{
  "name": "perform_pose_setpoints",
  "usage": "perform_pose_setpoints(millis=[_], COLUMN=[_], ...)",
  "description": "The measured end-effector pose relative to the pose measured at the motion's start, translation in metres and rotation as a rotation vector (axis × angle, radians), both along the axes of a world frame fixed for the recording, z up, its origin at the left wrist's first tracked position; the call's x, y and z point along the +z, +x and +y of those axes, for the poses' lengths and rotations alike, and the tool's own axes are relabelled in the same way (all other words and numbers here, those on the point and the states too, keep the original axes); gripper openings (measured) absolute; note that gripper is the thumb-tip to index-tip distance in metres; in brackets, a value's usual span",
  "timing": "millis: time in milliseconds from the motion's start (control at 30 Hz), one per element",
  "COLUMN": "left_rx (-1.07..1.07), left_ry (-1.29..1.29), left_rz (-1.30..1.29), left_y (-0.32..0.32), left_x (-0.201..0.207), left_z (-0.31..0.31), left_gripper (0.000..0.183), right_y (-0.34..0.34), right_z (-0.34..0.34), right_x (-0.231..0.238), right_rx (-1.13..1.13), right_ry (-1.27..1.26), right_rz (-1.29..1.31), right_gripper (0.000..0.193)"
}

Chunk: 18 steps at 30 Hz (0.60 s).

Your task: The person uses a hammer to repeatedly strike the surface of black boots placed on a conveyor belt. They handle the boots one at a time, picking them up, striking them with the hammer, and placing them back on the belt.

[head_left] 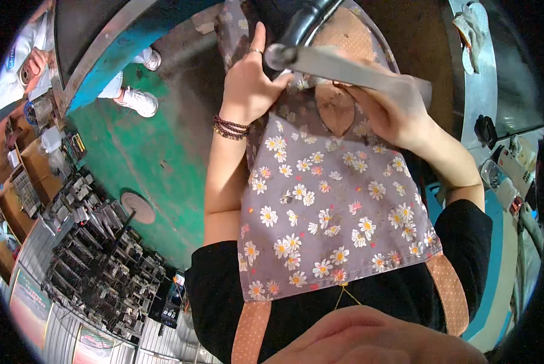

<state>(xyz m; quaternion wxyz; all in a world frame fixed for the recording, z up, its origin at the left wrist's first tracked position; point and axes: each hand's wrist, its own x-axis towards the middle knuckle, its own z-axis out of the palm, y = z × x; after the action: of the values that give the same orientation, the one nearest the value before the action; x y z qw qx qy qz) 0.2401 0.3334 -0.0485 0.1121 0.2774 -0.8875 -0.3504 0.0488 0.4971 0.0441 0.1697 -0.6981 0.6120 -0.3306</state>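
My left hand (247, 88), wearing a ring and dark bead bracelets, is beside a black machine head (302, 24). One finger stretches upward; the thumb reaches toward the right, closed on something hidden below the machine. My right hand (399, 112) is partly covered by a flat grey metal bar (344, 70), smeared by motion, that runs right from a round dark knob (279, 56). Its fingers are bent together, their tips pointing left at something small I cannot make out. Beneath both hands lies my grey daisy-patterned apron (332, 200), with a peach dotted pocket patch.
On the left a blue-edged table rim (93, 76) curves past a co-worker's white shoes (139, 102) on the green floor. A co-worker's hand (36, 68) shows at far left. A cloth glove (468, 33) lies on the metal ledge at right. Crowded dark equipment (102, 255) stands lower left.
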Motion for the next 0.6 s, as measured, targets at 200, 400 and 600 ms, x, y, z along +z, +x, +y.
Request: perform_pose_setpoints(millis=[200,400,600], left_rx=[0.050,0.077,0.176], left_ry=[0.008,0.121,-0.147], left_rz=[-0.043,0.084,0.059], left_y=[-0.007,-0.001,0.000], left_x=[0.012,-0.003,0.002], left_z=[0.008,0.008,0.021], left_gripper=[0.095,0.090,0.081], right_y=[-0.002,0.009,0.005], right_z=[0.000,0.013,0.014], right_x=[-0.021,0.000,0.003], right_rx=[-0.046,-0.017,0.035], right_ry=[0.012,-0.132,0.175], right_rz=[0.159,-0.082,0.120], right_gripper=[0.045,0.069,0.082])
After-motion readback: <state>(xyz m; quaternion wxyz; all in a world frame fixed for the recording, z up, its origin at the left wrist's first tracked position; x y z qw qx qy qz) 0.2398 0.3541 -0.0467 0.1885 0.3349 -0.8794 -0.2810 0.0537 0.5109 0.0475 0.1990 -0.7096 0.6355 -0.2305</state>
